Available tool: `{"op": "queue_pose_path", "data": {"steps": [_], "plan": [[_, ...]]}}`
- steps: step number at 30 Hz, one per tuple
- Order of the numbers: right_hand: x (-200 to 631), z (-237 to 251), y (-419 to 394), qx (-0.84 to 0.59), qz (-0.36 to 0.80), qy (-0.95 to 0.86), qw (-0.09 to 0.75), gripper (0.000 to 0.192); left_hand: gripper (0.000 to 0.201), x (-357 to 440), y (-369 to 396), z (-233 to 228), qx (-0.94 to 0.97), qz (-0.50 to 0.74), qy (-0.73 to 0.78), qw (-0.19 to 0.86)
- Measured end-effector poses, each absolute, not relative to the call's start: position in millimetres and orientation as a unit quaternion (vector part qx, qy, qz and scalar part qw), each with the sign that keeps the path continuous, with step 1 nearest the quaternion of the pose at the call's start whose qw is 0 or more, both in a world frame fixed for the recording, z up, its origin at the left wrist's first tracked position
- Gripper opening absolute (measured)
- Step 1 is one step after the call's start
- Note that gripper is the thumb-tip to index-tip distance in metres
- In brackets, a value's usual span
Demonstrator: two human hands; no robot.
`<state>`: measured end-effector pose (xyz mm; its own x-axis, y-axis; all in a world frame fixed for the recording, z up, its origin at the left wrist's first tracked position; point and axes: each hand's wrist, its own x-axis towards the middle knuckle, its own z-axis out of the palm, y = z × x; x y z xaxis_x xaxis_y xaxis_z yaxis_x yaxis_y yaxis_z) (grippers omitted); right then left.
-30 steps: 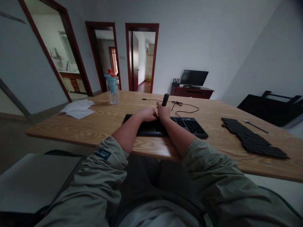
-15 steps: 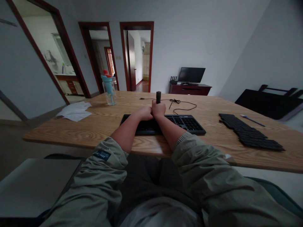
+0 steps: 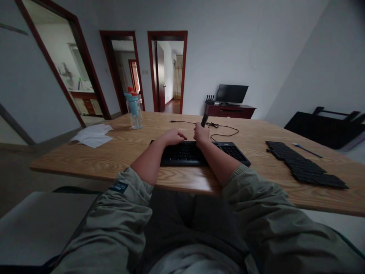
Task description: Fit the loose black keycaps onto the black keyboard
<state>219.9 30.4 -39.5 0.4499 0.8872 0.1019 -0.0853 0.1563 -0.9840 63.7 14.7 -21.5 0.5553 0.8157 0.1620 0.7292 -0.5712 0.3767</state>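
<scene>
A black keyboard (image 3: 184,155) lies near the table's front edge, partly covered by my forearms. Above its back edge, my right hand (image 3: 202,134) is closed around a black stick-shaped tool (image 3: 204,120), whose upper end leans right; its lower end is hidden. My left hand (image 3: 174,137) rests at the keyboard's back edge, holding nothing, fingers stretched toward the right hand but apart from it. Behind the hands runs the keyboard's thin black cable (image 3: 228,134), partly bundled. Rows of black keycaps (image 3: 303,163) lie on the table to the right.
A blue thin brush (image 3: 308,150) lies beyond the keycaps. A clear bottle with a red and teal lid (image 3: 135,110) stands at the back left, near white tissues (image 3: 92,135). The wooden tabletop (image 3: 85,161) ends in front of my lap.
My hands, which were together, have parted. The right moved right with the tool, now tilted instead of upright; the left has uncurled on the keyboard. The view shifted slightly.
</scene>
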Motion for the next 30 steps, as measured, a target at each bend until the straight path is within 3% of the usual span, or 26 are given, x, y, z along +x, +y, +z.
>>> {"op": "queue_pose_path", "data": {"steps": [6, 11, 25, 30], "plan": [[266.1, -29.5, 4.1, -0.399, 0.473, -0.293, 0.729, 0.022, 0.041, 58.7, 13.2, -17.6, 0.852, 0.178, 0.476, 0.128], [301.8, -24.1, -13.2, -0.368, 0.518, -0.276, 0.721, 0.023, 0.039, 60.2, 8.4, -16.4, 0.845, 0.165, 0.490, 0.140], [283.1, -42.7, -19.6, -0.375, 0.549, -0.377, 0.645, 0.028, 0.038, 57.1, 14.5, -21.1, 0.845, 0.161, 0.490, 0.141], [290.8, -31.1, -23.7, -0.365, 0.495, -0.442, 0.653, 0.026, 0.038, 58.2, 13.9, -19.8, 0.840, 0.164, 0.497, 0.141]]}}
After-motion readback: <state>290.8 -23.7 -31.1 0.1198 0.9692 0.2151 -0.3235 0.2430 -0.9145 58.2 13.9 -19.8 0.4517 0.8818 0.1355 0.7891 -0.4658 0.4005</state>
